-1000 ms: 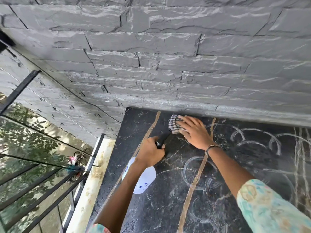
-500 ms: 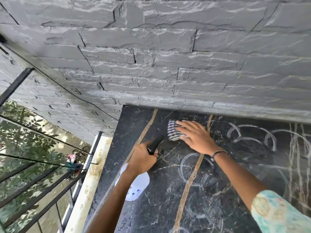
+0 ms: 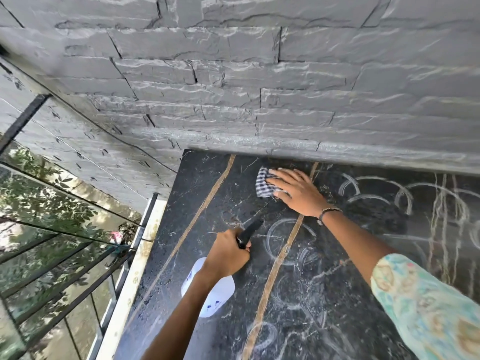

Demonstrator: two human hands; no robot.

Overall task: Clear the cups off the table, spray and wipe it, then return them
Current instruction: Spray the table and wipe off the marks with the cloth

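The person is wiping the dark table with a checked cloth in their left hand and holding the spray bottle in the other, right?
Not quite. The head view shows the checked cloth under the right hand; the left hand holds the spray bottle over the dark table.

A grey stone wall of rough, stacked slabs fills the frame from nine o'clock round to three o'clock, its lowest course forming a ledge across the middle. At nine o'clock a black metal railing runs in slanted bars down toward seven o'clock, with glass panels between them. Green foliage shows through the glass, dappled with sunlight, and something small and pink sits among the leaves, too blurred to identify. A pale, stained kerb runs from the wall's foot toward six o'clock, just beside the railing.
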